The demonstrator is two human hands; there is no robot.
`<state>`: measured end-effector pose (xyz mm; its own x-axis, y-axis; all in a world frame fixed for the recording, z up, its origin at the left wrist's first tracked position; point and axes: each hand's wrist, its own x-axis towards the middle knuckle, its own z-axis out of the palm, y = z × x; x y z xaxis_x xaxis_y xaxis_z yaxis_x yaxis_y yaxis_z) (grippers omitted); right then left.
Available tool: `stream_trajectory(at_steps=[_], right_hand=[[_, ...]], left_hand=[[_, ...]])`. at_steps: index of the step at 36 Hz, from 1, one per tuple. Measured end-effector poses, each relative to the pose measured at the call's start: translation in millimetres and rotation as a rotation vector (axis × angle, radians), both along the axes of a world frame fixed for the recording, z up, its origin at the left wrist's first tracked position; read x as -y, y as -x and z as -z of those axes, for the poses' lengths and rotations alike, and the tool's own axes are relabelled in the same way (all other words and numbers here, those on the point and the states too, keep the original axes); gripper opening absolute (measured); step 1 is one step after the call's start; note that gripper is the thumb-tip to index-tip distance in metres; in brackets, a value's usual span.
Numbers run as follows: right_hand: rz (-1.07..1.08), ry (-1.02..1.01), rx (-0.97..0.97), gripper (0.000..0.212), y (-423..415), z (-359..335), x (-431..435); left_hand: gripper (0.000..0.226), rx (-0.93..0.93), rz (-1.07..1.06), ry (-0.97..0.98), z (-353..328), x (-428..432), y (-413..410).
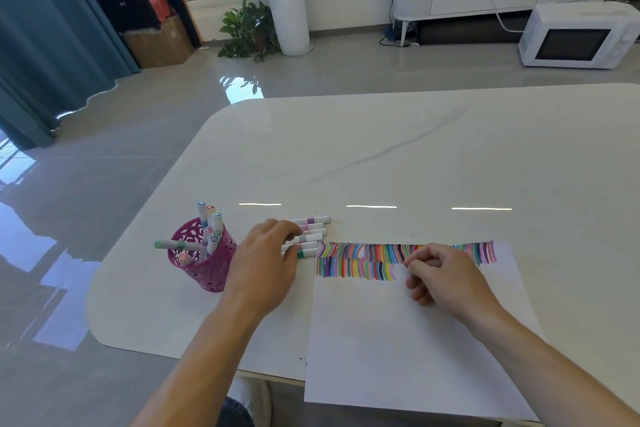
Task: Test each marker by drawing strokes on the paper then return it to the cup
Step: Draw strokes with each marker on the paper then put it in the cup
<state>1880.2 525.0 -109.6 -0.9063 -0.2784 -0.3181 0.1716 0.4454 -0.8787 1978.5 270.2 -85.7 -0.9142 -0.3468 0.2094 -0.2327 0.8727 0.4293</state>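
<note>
Left hand [265, 262] palm-down over row of markers [310, 235] lying side by side on white worktop [381, 156], fingers spread loose, touching them; grip on any one cannot tell. Right hand [440, 274] rests on paper [398, 340], fingers curled shut, nothing visible inside. Pink cup [204, 258] left of row, several markers standing inside. Coloured strokes [360, 258] fill paper's top edge.

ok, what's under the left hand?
The left hand rests on a row of markers lying beside the paper. Their right ends show; the left ends, and any grip, are covered.
</note>
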Motion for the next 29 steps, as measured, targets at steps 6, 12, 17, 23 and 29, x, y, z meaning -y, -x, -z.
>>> stream_trajectory(at_steps=[6, 12, 17, 23, 29], right_hand=[[0.007, 0.014, 0.018, 0.013, 1.2, 2.0, -1.1], [0.009, 0.018, 0.026, 0.014, 2.3, 4.7, -0.6], [0.006, 0.023, 0.032, 0.014, 4.0, 6.1, -0.9], [0.001, 0.030, 0.025, 0.014, 3.7, 5.2, -1.2], [0.000, 0.025, 0.017, 0.014, 3.9, 4.9, -1.6]], left_hand=[[0.024, 0.199, 0.029, 0.000, 16.5, 3.1, 3.1], [0.014, 0.247, 0.006, 0.008, 19.7, 3.1, 4.5], [0.012, 0.219, -0.020, -0.003, 19.6, 1.0, 6.6], [0.011, 0.059, -0.048, -0.090, 11.2, -4.4, 13.4], [0.019, -0.063, -0.001, -0.291, 1.3, -18.5, 18.3]])
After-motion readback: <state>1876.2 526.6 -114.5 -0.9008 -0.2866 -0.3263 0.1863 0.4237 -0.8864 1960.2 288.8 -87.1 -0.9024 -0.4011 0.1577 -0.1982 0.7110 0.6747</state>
